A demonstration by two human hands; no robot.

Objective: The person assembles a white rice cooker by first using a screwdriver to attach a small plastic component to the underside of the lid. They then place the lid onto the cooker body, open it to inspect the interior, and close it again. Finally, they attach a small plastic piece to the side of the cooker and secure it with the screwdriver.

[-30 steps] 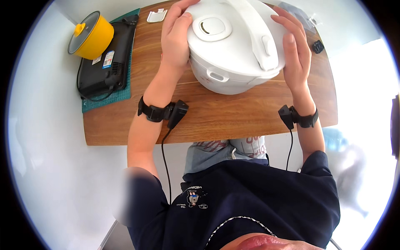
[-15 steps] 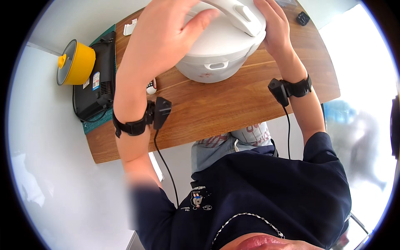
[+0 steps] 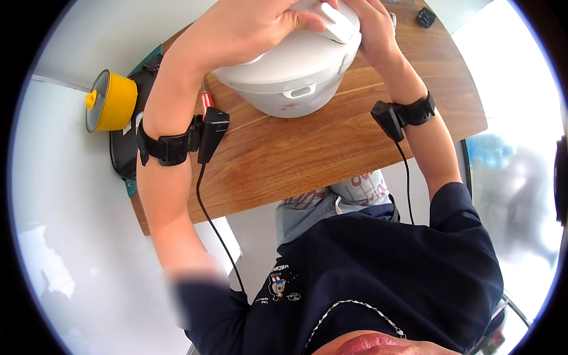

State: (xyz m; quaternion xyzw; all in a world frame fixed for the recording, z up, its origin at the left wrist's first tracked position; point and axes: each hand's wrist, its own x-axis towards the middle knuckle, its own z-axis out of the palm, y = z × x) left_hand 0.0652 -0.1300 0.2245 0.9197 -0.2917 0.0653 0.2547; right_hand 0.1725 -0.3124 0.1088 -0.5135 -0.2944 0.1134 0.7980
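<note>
2 bare hands meet at a white rice cooker (image 3: 281, 86), which sits on the wooden surface (image 3: 302, 151) straight ahead of the person. From where I stand, the lid's handle (image 3: 341, 29) slants from far left to near right. The left hand (image 3: 254, 26), reaching across the lid, is the nearer of the 2, its thumb parted from the fingers and beside the handle; whether it grips or merely touches, I cannot tell. The right hand (image 3: 376, 32) lies open along the cooker's right flank, fingers extended and closed on nothing visible, their tips out of view. A red-and-white tool (image 3: 207, 100) shows between left forearm and cooker; a yellow pot (image 3: 121, 105) lies farther left.
</note>
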